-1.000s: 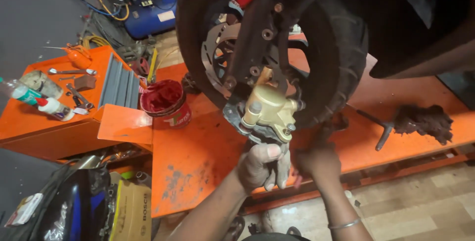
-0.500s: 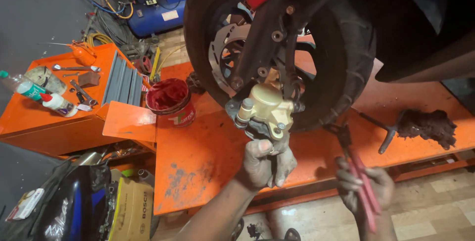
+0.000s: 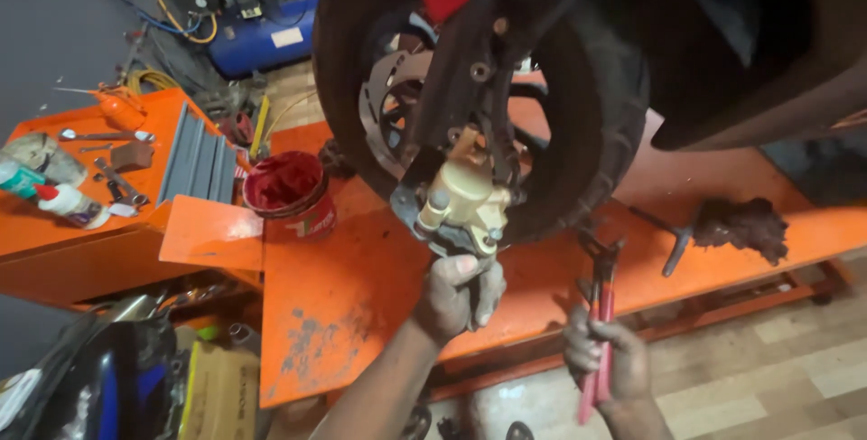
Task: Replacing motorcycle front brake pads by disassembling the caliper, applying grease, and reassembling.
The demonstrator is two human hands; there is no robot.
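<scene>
A motorcycle front wheel (image 3: 587,133) with a brake disc (image 3: 390,115) stands on an orange lift table (image 3: 361,286). A gold brake caliper (image 3: 465,201) hangs by the fork leg at the lower edge of the disc. My left hand (image 3: 456,294) grips the underside of the caliper from below. My right hand (image 3: 607,359) is lower right, off the table's front edge, closed around red-handled pliers (image 3: 598,313) whose jaws point up toward the tyre.
A red plastic tub (image 3: 287,194) sits left of the wheel. An orange tool tray (image 3: 81,178) at left holds wrenches and bottles. A T-handle wrench (image 3: 673,241) and a dark rag (image 3: 741,223) lie on the table at right. A blue compressor (image 3: 262,33) stands behind.
My right hand left the caliper area, dropped to the lower right and now holds the red-handled pliers upright. My left hand stays on the caliper.
</scene>
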